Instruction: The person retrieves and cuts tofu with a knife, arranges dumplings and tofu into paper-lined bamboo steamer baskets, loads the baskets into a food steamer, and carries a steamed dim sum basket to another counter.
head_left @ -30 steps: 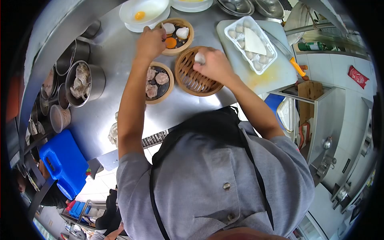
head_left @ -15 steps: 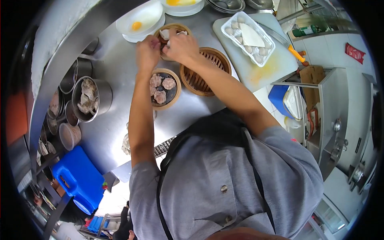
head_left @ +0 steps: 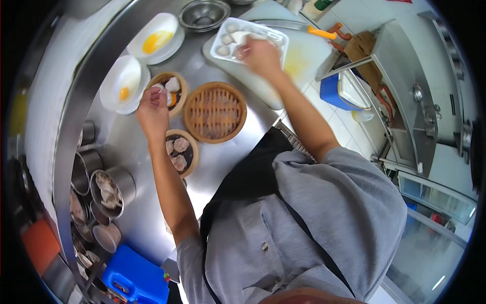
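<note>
My left hand [head_left: 153,105] is at the rim of a small bamboo steamer [head_left: 183,94], its fingers curled together near a white piece. I cannot make out whether they grip it. Inside that steamer lie white pieces [head_left: 172,84] and something orange. Over a white plastic tray [head_left: 282,42], my right hand [head_left: 260,54] has its fingers pinched together, and what they hold is hidden. Round whitish balls [head_left: 223,50] and a flat white sheet [head_left: 240,36] lie in the tray. Pinkish dumplings [head_left: 181,145] sit in another small bamboo steamer [head_left: 194,158] below my left hand.
A larger bamboo steamer [head_left: 214,112] with a slatted base stands between my forearms. Two white bowls [head_left: 137,72] hold yolk. A knife with an orange handle [head_left: 322,33] lies on the cutting board [head_left: 309,61]. Metal pots [head_left: 129,185] and a blue jug [head_left: 136,271] are at left.
My right hand has left the small steamer and moved right to the white tray. My left hand remains by the steamer. The camera view has turned, shifting the whole scene.
</note>
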Available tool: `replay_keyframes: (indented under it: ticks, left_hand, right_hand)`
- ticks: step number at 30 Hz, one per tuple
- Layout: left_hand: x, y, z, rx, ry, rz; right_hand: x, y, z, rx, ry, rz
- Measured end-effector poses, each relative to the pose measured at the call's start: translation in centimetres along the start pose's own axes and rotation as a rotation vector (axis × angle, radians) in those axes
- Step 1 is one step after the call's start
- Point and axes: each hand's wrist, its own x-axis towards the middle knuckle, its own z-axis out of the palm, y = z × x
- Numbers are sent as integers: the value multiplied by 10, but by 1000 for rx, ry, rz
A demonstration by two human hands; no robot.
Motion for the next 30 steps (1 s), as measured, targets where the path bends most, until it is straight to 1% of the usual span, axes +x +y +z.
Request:
replay_keyframes:
  ticks: [1, 2, 3, 5, 6, 7, 8, 9, 10, 11, 12, 13, 14, 15, 16, 17, 19, 20, 21, 22, 23, 24, 25, 26, 27, 28, 30]
  left_hand:
    - [2, 12, 12, -98, -69, 24]
    - [8, 25, 28, -182, -125, 99]
    - [17, 28, 48, -111, -183, 137]
    - [38, 39, 93, 24, -250, 189]
    - [48, 47, 116, 88, -261, 199]
    - [59, 43, 143, 94, -249, 194]
    - [69, 34, 174, 133, -172, 215]
    - [75, 32, 194, 170, -93, 235]
    - [75, 42, 197, 176, -82, 222]
    - [71, 49, 197, 232, -157, 153]
    - [70, 61, 195, 284, -232, 89]
    - [68, 77, 187, 288, -229, 83]
    - [65, 93, 175, 389, -493, -83]
    - [61, 101, 170, 480, -757, -260]
    - [56, 102, 173, 371, -738, -403]
    - [50, 100, 183, 366, -735, -430]
    - [45, 97, 208, 188, -162, -78]
    - [48, 98, 218, 130, -61, -3]
    - [50, 93, 224, 135, -50, -25]
    - [53, 86, 229, 142, -130, -35]
    - [53, 81, 232, 150, -217, -42]
    - [50, 80, 234, 152, -217, -50]
    - [48, 80, 237, 100, -187, -91]
    - [47, 80, 237, 47, -156, -128]
    - [47, 80, 237, 47, -155, -126]
    - [47, 80, 237, 30, -144, -105]
    - [46, 78, 238, 9, -124, -87]
  right_hand:
    - [14, 59, -9, -133, 31, 87]
    - [19, 93, -33, -281, 89, 193]
    - [26, 147, -36, -436, 44, 226]
    - [31, 230, -34, -607, -19, 50]
    - [32, 260, -30, -601, -16, 41]
    - [35, 285, -25, -586, 56, -122]
    - [44, 301, -25, -569, 130, -286]
    - [56, 307, -30, -565, 133, -302]
    - [65, 307, -36, -494, -53, -314]
    - [69, 307, -40, -420, -246, -317]
    - [75, 304, -45, -417, -251, -324]
    - [81, 298, -51, -454, -382, -335]
    - [87, 295, -59, -493, -513, -351]
    - [89, 296, -68, -492, -522, -368]
    - [86, 296, -78, -485, -476, -371]
    - [84, 294, -89, -479, -430, -378]
    - [87, 297, -127, -449, -414, -386]
    - [88, 298, -147, -478, -389, -413]
    - [89, 295, -165, -504, -364, -438]
    - [91, 283, -181, -503, -370, -461]
    - [91, 272, -198, -559, -376, -531]
    - [89, 264, -212, -615, -380, -592]
    - [87, 254, -220, -612, -384, -594]
    - [87, 239, -224, -637, -393, -684]
    - [86, 228, -224, -663, -399, -773]
    - [87, 221, -221, -666, -399, -774]
    - [91, 211, -217, -767, -377, -847]
